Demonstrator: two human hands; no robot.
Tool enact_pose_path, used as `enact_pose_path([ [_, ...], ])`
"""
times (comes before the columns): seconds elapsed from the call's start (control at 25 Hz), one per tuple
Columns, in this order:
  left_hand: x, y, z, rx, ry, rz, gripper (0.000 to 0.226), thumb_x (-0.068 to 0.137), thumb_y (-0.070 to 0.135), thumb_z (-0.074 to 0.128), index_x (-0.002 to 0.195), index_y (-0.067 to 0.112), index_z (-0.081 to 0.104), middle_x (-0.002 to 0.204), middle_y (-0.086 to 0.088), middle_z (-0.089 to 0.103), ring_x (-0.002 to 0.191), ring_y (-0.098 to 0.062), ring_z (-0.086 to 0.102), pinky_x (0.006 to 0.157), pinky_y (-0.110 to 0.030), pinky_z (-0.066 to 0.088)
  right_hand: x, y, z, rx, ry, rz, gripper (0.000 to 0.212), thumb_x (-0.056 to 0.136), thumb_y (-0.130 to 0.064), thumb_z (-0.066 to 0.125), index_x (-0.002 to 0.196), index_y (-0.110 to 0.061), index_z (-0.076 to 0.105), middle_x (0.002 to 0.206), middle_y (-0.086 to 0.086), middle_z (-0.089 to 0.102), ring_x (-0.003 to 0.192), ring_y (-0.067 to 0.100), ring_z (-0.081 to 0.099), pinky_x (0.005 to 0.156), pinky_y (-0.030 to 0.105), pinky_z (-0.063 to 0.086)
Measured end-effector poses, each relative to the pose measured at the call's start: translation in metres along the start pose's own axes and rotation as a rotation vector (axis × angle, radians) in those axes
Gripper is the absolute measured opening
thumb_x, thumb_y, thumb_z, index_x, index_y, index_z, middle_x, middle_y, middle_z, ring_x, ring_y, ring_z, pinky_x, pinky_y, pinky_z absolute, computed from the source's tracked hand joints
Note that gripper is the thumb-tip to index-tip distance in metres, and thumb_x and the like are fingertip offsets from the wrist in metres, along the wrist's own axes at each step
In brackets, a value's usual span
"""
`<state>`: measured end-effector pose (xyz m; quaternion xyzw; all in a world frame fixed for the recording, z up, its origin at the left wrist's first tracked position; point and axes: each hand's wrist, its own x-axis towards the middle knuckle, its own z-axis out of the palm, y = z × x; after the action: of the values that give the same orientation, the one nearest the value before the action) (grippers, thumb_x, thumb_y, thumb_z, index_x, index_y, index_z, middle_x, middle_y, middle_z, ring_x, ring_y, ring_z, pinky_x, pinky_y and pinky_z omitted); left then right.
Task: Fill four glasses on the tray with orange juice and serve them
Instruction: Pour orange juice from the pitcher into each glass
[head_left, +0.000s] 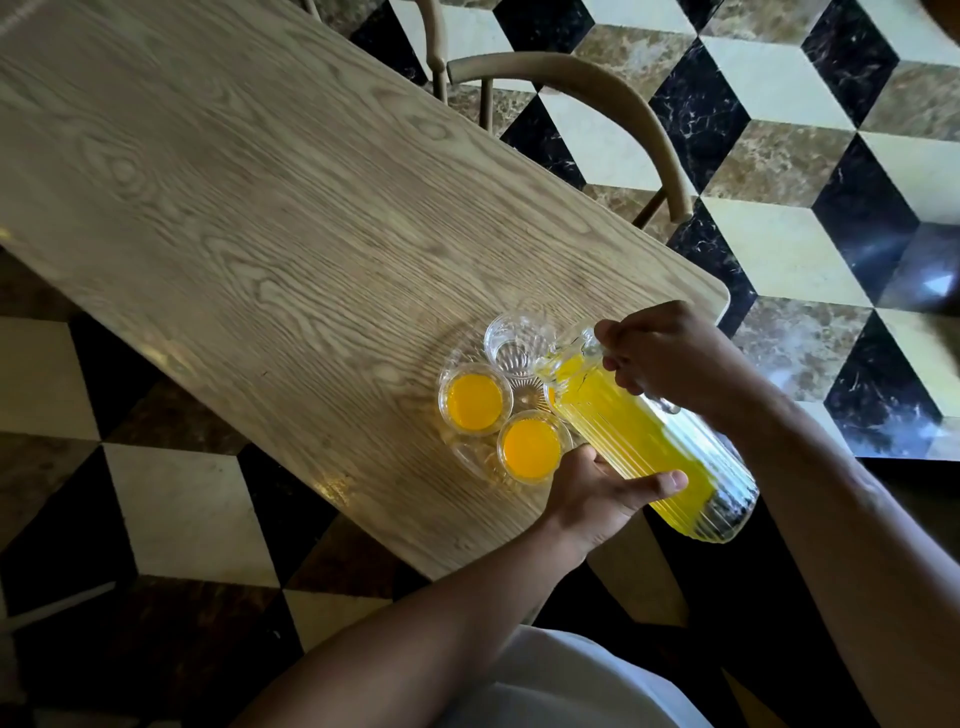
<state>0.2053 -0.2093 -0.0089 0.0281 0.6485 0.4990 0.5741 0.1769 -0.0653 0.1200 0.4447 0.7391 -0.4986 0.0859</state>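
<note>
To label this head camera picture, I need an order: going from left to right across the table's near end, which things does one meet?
Full glass → second full glass → left hand under the jug → juice jug, tilted → right hand on its handle. The empty glass overlaps the others, so I omit it.

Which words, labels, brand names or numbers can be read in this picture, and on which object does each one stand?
None can be read: the ribbed glass jug, the glasses, the glass tray and the wooden table show no label, brand, number or sign.
</note>
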Motion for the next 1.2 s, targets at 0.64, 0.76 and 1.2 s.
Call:
enact_pose_path([
  [0.64, 0.013, 0.007, -0.008, -0.110, 0.007, -0.073, 0.078, 0.038, 0.062, 0.100, 0.070, 0.028, 0.037, 0.054, 0.013, 0.033, 0.070, -0.017, 0.033, 0.069, -0.045, 0.053, 0.027, -0.019, 0.012, -0.079, -0.023, 0.038, 0.045, 0.097, -0.038, 0.063, 0.066, -0.007, 0.071, 0.066, 0.015, 0.071, 0.057, 0.026, 0.062, 0.060, 0.044, 0.052],
  [0.76, 0.020, 0.006, -0.007, -0.215, -0.008, -0.096, 0.086, 0.026, 0.067, 0.101, 0.070, 0.027, 0.038, 0.053, 0.012, 0.033, 0.080, -0.022, 0.036, 0.094, -0.065, 0.056, 0.034, -0.021, 0.015, -0.081, -0.029, 0.051, 0.045, 0.096, -0.038, 0.063, 0.064, -0.007, 0.071, 0.075, 0.022, 0.074, 0.059, 0.031, 0.063, 0.063, 0.051, 0.056],
  [1.2, 0.013, 0.020, -0.010, -0.268, -0.086, -0.071, 0.069, 0.043, 0.048, 0.097, 0.068, 0.024, 0.038, 0.043, 0.016, 0.038, 0.052, -0.002, 0.057, 0.097, -0.066, 0.057, 0.047, -0.029, 0.018, -0.133, -0.049, 0.071, 0.045, 0.097, -0.036, 0.062, 0.065, -0.006, 0.070, 0.071, 0.019, 0.073, 0.057, 0.027, 0.062, 0.062, 0.040, 0.051],
])
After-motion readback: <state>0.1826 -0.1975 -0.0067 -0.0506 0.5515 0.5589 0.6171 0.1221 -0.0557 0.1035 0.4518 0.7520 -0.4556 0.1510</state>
